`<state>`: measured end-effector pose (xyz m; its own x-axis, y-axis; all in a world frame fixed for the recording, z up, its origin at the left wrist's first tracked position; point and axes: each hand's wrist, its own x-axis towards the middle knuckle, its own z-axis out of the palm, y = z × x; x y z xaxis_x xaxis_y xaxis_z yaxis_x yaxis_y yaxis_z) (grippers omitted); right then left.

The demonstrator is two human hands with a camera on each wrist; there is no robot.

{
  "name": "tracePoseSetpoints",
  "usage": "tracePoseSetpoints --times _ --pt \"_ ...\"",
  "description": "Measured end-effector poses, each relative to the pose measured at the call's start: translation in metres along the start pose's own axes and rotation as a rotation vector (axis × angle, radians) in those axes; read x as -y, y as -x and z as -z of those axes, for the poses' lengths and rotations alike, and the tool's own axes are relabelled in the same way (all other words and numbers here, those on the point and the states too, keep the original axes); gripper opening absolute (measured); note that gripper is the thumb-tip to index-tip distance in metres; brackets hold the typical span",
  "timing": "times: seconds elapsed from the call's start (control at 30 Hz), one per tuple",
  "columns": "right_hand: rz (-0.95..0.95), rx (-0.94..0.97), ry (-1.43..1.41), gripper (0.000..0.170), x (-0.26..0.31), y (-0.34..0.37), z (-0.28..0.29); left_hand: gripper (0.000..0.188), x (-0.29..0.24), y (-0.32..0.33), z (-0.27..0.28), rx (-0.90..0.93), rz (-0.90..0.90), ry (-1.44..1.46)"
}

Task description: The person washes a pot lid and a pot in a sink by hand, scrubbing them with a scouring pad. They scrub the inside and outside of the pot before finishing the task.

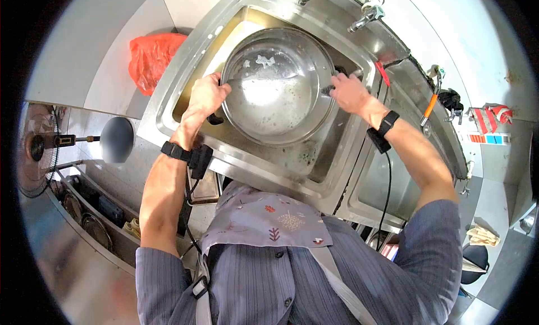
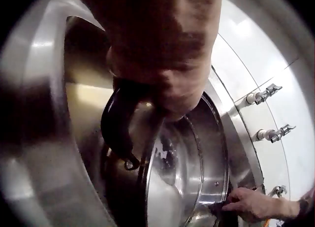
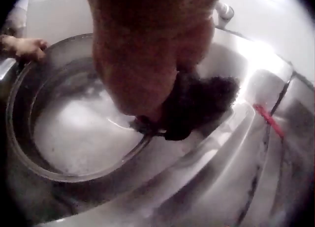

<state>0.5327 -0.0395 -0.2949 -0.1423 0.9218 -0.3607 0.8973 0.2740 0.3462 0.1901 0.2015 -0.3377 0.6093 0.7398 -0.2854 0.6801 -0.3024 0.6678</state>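
Head view: hands [image 1: 208, 95] [image 1: 352, 93] grip a metal pot [image 1: 275, 138]; coloured wall sticker [image 1: 489, 139] illegible.

The pot [image 1: 315, 64] and sink [image 1: 247, 169] are shiny metal, the bag [image 1: 152, 61] crinkled plastic, the apron [image 1: 247, 213] matt cloth.

In the head view, the left arm [image 1: 160, 207] rises from lower left to the left grip [image 1: 205, 96], upper centre-left. The bent right arm [image 1: 418, 156] slants in from the right. Both grips are curled in a hold, the 2 nearly level, the right grip [image 1: 352, 95] upper centre-right.
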Motion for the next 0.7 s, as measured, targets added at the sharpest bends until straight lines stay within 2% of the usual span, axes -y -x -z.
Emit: tracePoseSetpoints --times 0.03,0.07,0.13,0.2,0.3,0.33,0.37,0.43,0.57,0.63,0.7 --pt "-0.007 0.039 -0.032 0.013 0.007 -0.001 -0.007 0.037 -0.001 0.001 0.000 -0.016 0.008 -0.033" --pt "-0.037 0.173 -0.105 0.013 0.023 -0.002 -0.007 0.038 -0.002 0.000 0.001 -0.033 0.015 -0.064" --pt "0.040 0.241 -0.223 0.014 0.060 0.008 -0.001 0.038 0.000 -0.001 0.000 -0.039 0.031 -0.047" --pt "0.108 0.226 -0.370 0.017 0.096 0.011 -0.004 0.038 0.004 -0.004 -0.004 -0.048 0.046 -0.029" --pt "0.022 0.244 -0.357 0.019 0.095 0.009 -0.003 0.039 0.005 -0.007 -0.007 -0.083 0.017 -0.035" --pt "-0.033 0.252 -0.199 0.017 0.079 0.009 -0.012 0.039 -0.002 -0.002 -0.003 -0.062 0.016 -0.039" --pt "-0.037 0.252 -0.200 0.017 0.060 0.011 -0.009 0.038 -0.007 0.002 0.000 -0.042 0.015 -0.042" --pt "-0.088 0.077 0.026 0.017 0.029 0.017 0.008 0.038 -0.010 0.004 0.002 -0.038 0.007 -0.030" --pt "-0.061 0.173 -0.044 0.017 0.057 0.013 0.001 0.035 0.000 -0.007 -0.003 -0.076 -0.005 -0.023" --pt "0.042 0.196 -0.109 0.015 0.079 0.013 -0.003 0.035 0.002 -0.011 -0.001 -0.072 0.003 -0.030" --pt "0.028 0.235 -0.078 0.018 0.065 0.014 0.017 0.036 -0.003 -0.005 0.000 -0.041 0.006 -0.052"
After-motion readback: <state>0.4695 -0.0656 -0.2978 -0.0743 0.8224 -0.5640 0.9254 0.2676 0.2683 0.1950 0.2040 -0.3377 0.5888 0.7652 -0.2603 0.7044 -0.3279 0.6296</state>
